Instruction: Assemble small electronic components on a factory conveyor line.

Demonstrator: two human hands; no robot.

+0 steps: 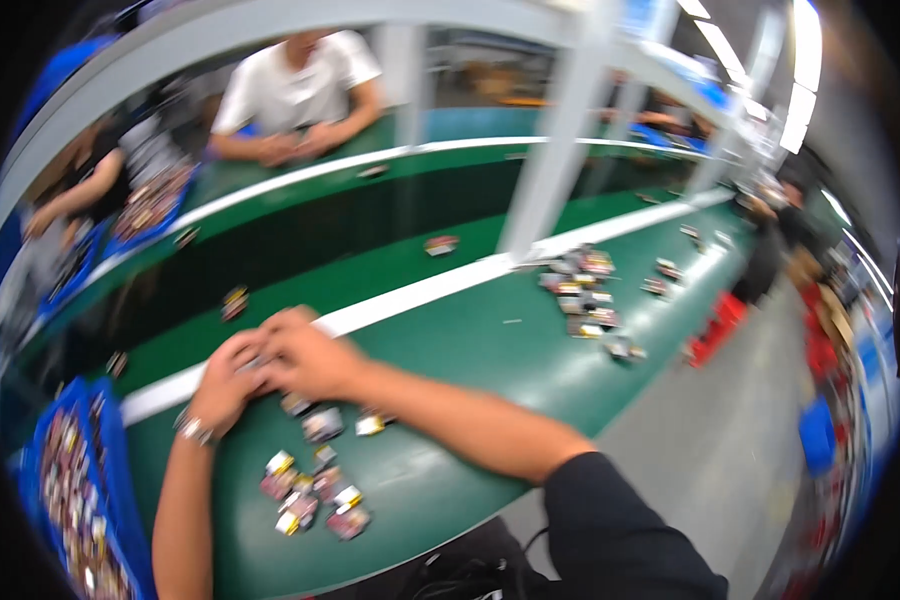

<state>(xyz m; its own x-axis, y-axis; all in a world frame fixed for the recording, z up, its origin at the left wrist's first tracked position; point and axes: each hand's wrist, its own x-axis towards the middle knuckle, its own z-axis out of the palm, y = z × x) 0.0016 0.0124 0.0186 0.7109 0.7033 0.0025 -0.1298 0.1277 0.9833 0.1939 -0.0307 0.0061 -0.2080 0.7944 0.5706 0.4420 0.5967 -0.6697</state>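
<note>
My left hand (228,378) and my right hand (310,355) meet over the green table (440,420), close to its white edge rail. Their fingers are closed together round a small greyish piece, mostly hidden by the fingers and blurred. A metal-banded watch sits on my left wrist. Just below my hands lie a few small blocky parts (322,424) in silver, white and yellow. Nearer to me is a loose cluster of similar parts (327,482), some with a reddish or yellow side. Their exact kind is too blurred to tell.
A blue bin (120,490) full of small parts stands at the left. Past the white rail (400,298), a conveyor belt (350,270) carries scattered parts. A larger pile (582,290) lies right, near a grey post (560,130). Co-workers sit opposite; red stools (715,330) stand in the aisle.
</note>
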